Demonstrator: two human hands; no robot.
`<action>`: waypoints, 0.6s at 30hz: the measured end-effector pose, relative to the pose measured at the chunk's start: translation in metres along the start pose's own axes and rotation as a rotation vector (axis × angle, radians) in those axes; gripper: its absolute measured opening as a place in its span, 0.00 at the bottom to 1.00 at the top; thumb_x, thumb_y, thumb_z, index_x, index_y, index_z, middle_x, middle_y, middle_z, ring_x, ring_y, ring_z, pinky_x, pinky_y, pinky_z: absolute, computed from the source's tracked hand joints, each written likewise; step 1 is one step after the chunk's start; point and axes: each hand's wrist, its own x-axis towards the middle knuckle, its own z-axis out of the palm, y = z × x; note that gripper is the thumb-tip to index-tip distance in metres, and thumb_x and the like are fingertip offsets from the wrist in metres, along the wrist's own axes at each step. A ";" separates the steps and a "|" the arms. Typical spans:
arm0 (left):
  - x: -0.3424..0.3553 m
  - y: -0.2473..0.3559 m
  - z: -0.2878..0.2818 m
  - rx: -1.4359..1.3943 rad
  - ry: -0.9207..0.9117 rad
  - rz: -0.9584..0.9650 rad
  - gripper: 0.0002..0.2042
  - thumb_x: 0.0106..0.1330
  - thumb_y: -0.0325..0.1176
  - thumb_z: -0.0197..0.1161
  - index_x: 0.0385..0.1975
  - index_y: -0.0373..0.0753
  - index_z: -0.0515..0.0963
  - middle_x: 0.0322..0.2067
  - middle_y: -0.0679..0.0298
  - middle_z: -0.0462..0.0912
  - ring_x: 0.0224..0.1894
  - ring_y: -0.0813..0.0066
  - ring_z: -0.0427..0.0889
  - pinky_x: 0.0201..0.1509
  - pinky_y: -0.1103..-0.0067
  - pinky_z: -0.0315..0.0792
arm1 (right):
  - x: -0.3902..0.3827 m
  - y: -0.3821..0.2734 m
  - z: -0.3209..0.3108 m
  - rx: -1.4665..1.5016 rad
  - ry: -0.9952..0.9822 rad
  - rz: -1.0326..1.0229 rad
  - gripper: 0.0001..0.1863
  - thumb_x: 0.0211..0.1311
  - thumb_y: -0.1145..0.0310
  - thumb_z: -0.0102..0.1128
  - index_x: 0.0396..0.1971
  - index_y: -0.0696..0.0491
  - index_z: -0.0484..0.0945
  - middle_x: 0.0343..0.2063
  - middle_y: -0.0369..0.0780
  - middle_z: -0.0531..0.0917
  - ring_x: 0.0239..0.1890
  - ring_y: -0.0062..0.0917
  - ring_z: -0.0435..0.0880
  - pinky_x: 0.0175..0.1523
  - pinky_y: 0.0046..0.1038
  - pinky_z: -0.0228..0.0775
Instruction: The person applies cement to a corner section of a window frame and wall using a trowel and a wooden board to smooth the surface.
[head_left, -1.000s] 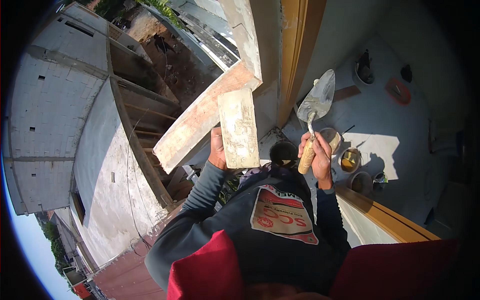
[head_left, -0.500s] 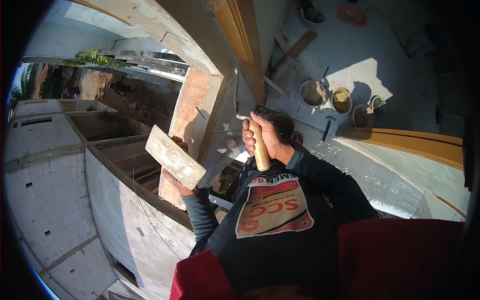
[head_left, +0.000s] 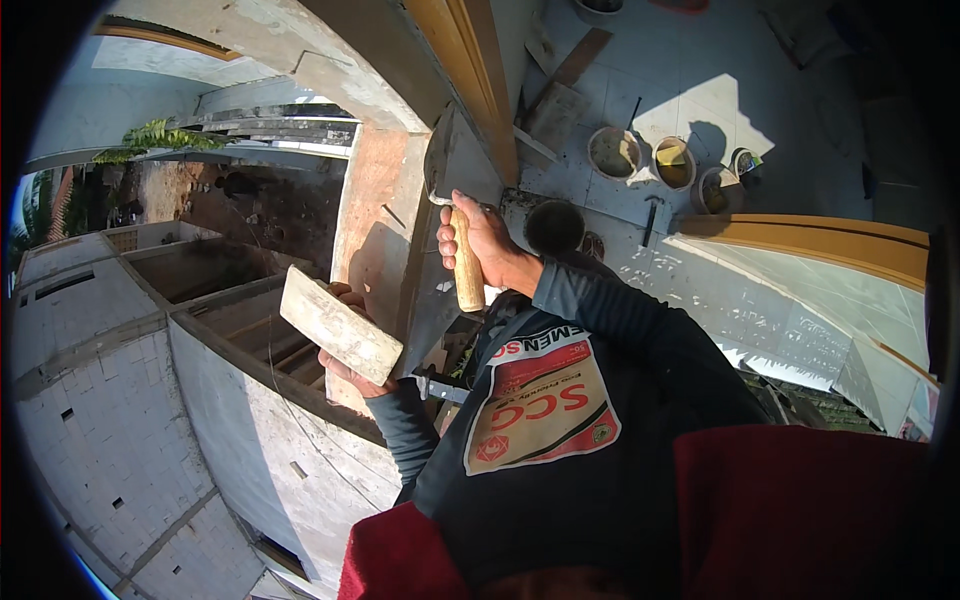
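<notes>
My left hand (head_left: 352, 374) grips a pale rectangular plastering float (head_left: 340, 328), its flat, cement-stained face turned up. Most of those fingers are hidden behind it. My right hand (head_left: 494, 248) is wrapped round the wooden handle of a trowel (head_left: 466, 262). From its bent metal neck, the thin blade points away from me, seen nearly edge-on beside the grey plastered edge of the opening (head_left: 385, 85). I cannot tell whether the blade touches that edge. Below it, between my two tools, runs a sunlit sill (head_left: 365, 215) with a nail-like rod standing out of it.
An orange-brown wooden frame (head_left: 482, 85) rises beside the trowel. A dark bucket (head_left: 554, 228) stands near my right forearm. Farther right, several mortar buckets, including one (head_left: 613, 153), and a hammer (head_left: 650, 220) are on the tiled floor. To the left, beyond the sill, is a drop outside.
My right hand has carried the trowel left and away from me, bringing its blade closer to the plastered edge. The float has shifted slightly left. The whole view has tilted a little.
</notes>
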 end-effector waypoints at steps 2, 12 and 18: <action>-0.001 0.003 0.000 -0.006 0.014 -0.021 0.31 0.44 0.15 0.60 0.52 0.38 0.62 0.43 0.63 0.67 0.44 0.75 0.71 0.54 0.79 0.69 | 0.003 0.000 -0.001 -0.030 0.012 -0.001 0.21 0.65 0.46 0.48 0.27 0.51 0.67 0.17 0.34 0.69 0.18 0.21 0.69 0.24 0.28 0.67; 0.008 0.002 0.004 0.005 0.012 -0.049 0.32 0.42 0.14 0.61 0.52 0.38 0.62 0.43 0.62 0.67 0.44 0.75 0.71 0.54 0.80 0.70 | -0.011 0.012 -0.037 0.085 -0.005 0.176 0.19 0.65 0.48 0.48 0.27 0.49 0.66 0.16 0.32 0.67 0.17 0.20 0.67 0.24 0.26 0.64; 0.012 -0.002 0.006 0.001 -0.046 -0.192 0.31 0.45 0.17 0.64 0.52 0.40 0.62 0.42 0.63 0.67 0.44 0.74 0.72 0.56 0.77 0.70 | -0.004 -0.021 0.000 0.227 -0.143 0.123 0.17 0.64 0.48 0.50 0.27 0.47 0.66 0.16 0.30 0.66 0.18 0.17 0.66 0.24 0.23 0.62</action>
